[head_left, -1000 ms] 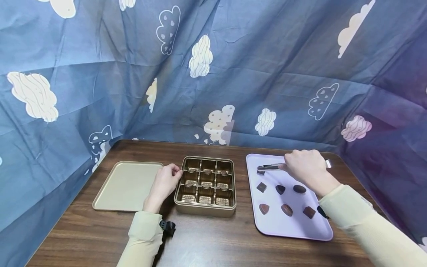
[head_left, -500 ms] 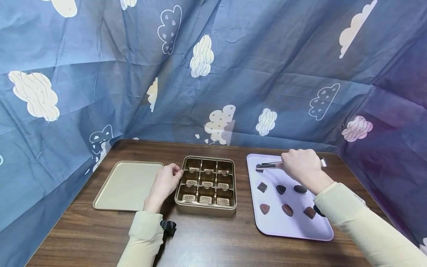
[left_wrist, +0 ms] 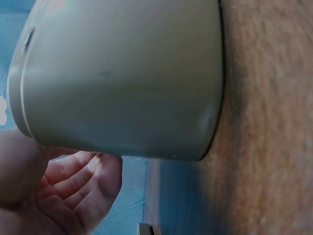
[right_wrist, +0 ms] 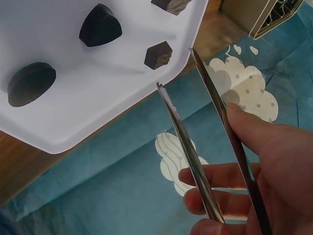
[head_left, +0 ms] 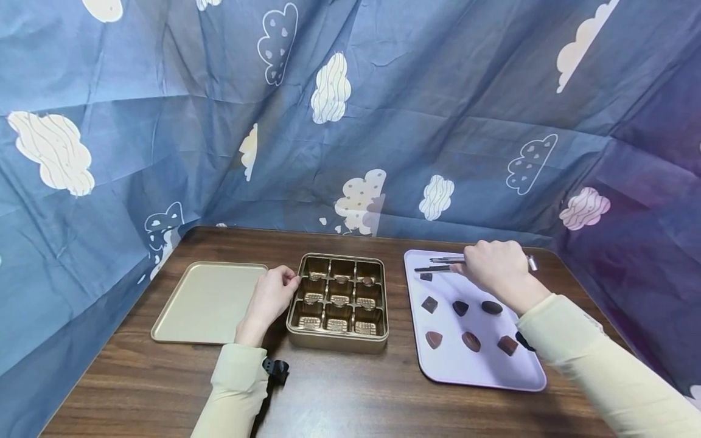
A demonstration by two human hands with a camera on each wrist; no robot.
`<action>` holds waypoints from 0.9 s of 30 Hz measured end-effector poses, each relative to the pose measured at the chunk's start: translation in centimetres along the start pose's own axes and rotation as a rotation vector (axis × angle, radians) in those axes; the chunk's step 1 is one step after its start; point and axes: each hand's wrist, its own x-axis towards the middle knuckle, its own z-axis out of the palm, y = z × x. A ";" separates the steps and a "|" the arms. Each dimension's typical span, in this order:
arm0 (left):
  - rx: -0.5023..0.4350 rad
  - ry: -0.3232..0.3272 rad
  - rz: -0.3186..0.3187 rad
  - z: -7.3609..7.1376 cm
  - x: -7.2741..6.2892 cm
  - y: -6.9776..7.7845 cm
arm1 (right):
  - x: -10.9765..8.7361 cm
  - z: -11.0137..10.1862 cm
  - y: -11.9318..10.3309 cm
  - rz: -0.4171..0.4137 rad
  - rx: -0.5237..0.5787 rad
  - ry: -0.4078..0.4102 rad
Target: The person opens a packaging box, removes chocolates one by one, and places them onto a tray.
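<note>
Over the far left corner of the lilac tray (head_left: 482, 378), my right hand (head_left: 493, 267) holds slim metal tongs (right_wrist: 188, 149). Their serrated arms are spread, with nothing between the tips. A small square chocolate (right_wrist: 158, 55) lies on the tray just beyond the tips, partly covered by the tongs in the head view. Other dark chocolates (head_left: 460, 308) are spaced over the tray. My left hand (head_left: 269, 299) touches the left side of a gold tin (head_left: 336, 342) with its thumb near the rim. Its fingers (left_wrist: 105, 176) are loosely bent against the wall. Inside the tin sits a gold insert with several bare compartments.
A flat gold lid (head_left: 210, 304) lies on the wooden table (head_left: 350, 401), left of the tin and partly behind my left hand. A blue cloud-print cloth (head_left: 306, 146) hangs behind and beside the table.
The tongs' arms have spread apart over the far left chocolate, after being together above it. My right hand has shifted slightly left. My left hand stays at the tin.
</note>
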 end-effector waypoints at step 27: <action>-0.003 0.005 0.003 0.0 -0.1 0.0 | 0.0 -2.9 -5.7 -0.190 0.037 0.434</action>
